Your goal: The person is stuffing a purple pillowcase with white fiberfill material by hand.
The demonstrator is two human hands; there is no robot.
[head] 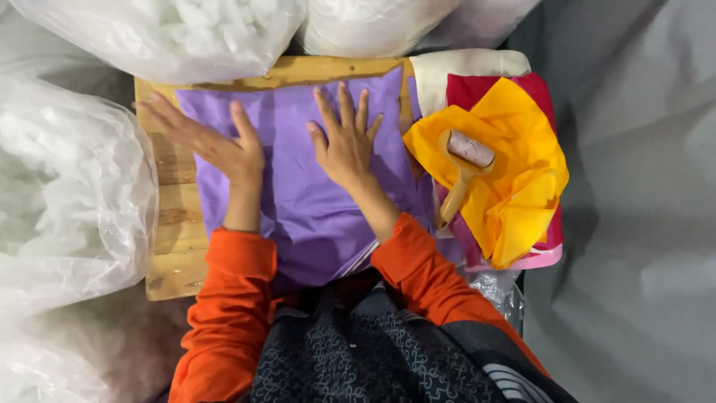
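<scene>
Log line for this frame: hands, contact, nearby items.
left hand: flat on purple fabric | right hand: flat on same fabric | fabric: on wooden board | wooden roller: untouched on yellow cloth

A sheet of purple fabric lies spread flat across a wooden board, its far edge reaching the board's top rim and its near edge falling toward the person's lap. 2 bare hands press on it, fingers splayed: the left hand on the cloth's left part, the right hand near its centre. Soft creases run down the lower half, and the right border shows a thin pale edge.
</scene>
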